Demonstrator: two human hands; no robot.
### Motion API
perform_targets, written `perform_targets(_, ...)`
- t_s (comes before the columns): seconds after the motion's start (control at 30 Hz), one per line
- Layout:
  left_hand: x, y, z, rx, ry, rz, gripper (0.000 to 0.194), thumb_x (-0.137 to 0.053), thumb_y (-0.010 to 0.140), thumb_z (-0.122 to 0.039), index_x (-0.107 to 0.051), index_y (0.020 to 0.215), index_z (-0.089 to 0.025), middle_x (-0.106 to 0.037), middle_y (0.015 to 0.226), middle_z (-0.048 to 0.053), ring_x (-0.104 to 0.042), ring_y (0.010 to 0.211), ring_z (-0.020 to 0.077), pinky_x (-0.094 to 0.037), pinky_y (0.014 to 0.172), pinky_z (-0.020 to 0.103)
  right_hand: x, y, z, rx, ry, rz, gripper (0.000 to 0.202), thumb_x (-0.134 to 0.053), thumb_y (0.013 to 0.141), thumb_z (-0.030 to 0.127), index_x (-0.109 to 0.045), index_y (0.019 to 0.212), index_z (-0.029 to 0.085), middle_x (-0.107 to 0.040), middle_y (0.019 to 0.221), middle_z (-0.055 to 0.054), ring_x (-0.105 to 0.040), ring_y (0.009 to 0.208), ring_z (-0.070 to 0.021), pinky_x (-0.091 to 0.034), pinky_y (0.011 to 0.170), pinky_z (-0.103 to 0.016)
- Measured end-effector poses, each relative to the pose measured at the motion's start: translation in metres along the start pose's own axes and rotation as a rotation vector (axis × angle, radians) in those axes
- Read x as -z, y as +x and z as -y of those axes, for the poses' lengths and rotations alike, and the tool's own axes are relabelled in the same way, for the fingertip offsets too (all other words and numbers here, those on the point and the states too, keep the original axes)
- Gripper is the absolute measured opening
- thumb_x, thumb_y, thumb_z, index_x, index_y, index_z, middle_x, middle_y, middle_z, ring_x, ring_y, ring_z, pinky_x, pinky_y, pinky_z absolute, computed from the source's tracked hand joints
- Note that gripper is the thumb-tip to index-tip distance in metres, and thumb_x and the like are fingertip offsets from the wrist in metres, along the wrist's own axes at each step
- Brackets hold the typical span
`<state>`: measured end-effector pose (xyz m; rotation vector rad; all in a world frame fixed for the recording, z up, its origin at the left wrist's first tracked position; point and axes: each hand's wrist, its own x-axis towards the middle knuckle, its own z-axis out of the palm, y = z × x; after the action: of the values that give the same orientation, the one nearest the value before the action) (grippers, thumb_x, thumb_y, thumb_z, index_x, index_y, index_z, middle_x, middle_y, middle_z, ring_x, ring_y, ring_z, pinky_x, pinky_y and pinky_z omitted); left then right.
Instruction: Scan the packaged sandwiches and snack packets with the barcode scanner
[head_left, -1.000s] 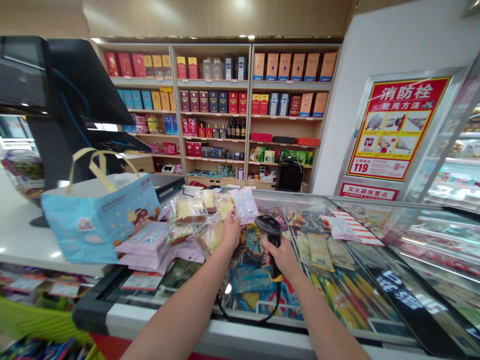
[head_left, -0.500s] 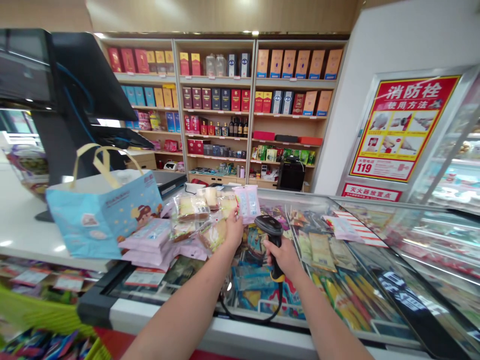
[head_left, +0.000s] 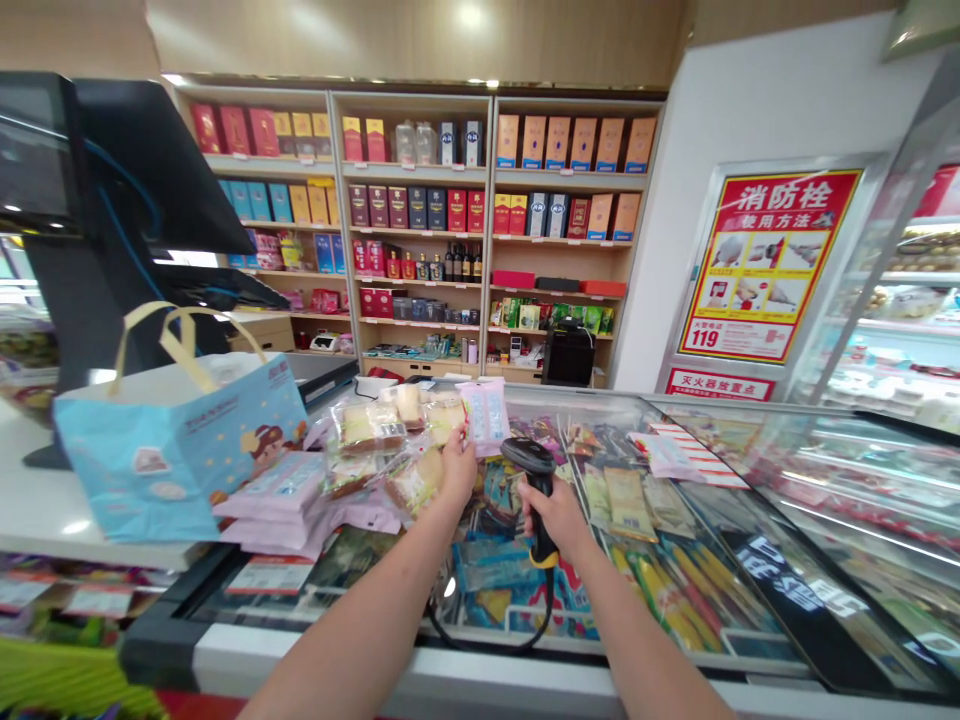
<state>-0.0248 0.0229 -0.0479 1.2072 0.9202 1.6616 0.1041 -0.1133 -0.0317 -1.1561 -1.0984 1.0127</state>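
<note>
My right hand point(head_left: 551, 510) is wrapped round the handle of a black barcode scanner point(head_left: 529, 455), held above the glass freezer top. A cable loops down from the scanner. My left hand point(head_left: 457, 462) pinches the edge of a lilac packet point(head_left: 486, 415) beside a heap of clear-wrapped bread packs point(head_left: 367, 428). More lilac packets point(head_left: 274, 485) lie stacked to the left, next to a light blue bag point(head_left: 180, 450) with cream handles. Under the glass point(head_left: 487, 560) colourful frozen goods show.
A black monitor point(head_left: 150, 160) stands at the left on a white counter point(head_left: 30, 500). Another lilac packet point(head_left: 671, 457) lies on the glass at the right. Shelves of boxes and bottles point(head_left: 427, 265) line the back; a red poster point(head_left: 769, 265) hangs on the wall.
The view has shifted slightly, so the scene sits a little further left and lower. Both hands keep their holds, and the packets and scanner look nearly unmoved.
</note>
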Motion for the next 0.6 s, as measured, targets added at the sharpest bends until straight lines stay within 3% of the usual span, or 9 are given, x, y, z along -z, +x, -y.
perform_targets(0.13, -0.011, 0.0, -0.001, -0.03, 0.048, -0.005, 0.035, -0.06, 0.068, -0.009, -0.065, 0.101, -0.018, -0.071, 0.1, 0.007, -0.065, 0.101, 0.0217, -0.05, 0.092, 0.034, 0.009, 0.0, 0.004, -0.017, 0.047, -0.086, 0.04, -0.07, 0.063, 0.052, -0.051, 0.077, 0.02, -0.052, 0.046, 0.008, -0.05, 0.034, -0.0113, -0.045, 0.035, -0.023)
perform_targets(0.23, -0.035, -0.004, 0.0, -0.036, 0.048, 0.046, 0.035, -0.062, 0.068, -0.01, -0.065, 0.102, -0.018, -0.071, 0.098, 0.007, -0.065, 0.1, 0.0225, -0.051, 0.09, 0.034, 0.025, 0.0, 0.008, -0.009, 0.07, -0.14, 0.038, -0.071, 0.063, 0.051, -0.051, 0.075, 0.02, -0.052, 0.045, 0.007, -0.05, 0.034, -0.0111, -0.045, 0.036, -0.023)
perform_targets(0.37, -0.085, -0.02, 0.008, 0.026, -0.01, 0.132, 0.036, -0.063, 0.068, -0.012, -0.064, 0.104, -0.016, -0.071, 0.095, 0.007, -0.066, 0.09, 0.0204, -0.054, 0.083, 0.034, 0.058, -0.002, 0.015, 0.028, 0.069, -0.212, 0.036, -0.072, 0.065, 0.049, -0.051, 0.073, 0.021, -0.052, 0.045, 0.006, -0.049, 0.034, -0.0112, -0.046, 0.036, -0.024)
perform_targets(0.6, -0.191, -0.061, 0.028, 0.243, -0.078, 0.283, 0.04, -0.057, 0.07, -0.009, -0.061, 0.11, -0.016, -0.07, 0.086, 0.004, -0.067, 0.074, 0.0165, -0.055, 0.068, 0.029, 0.128, -0.002, 0.029, 0.054, 0.065, -0.383, 0.038, -0.073, 0.06, 0.047, -0.051, 0.077, 0.021, -0.051, 0.046, 0.008, -0.048, 0.034, -0.0112, -0.044, 0.036, -0.025)
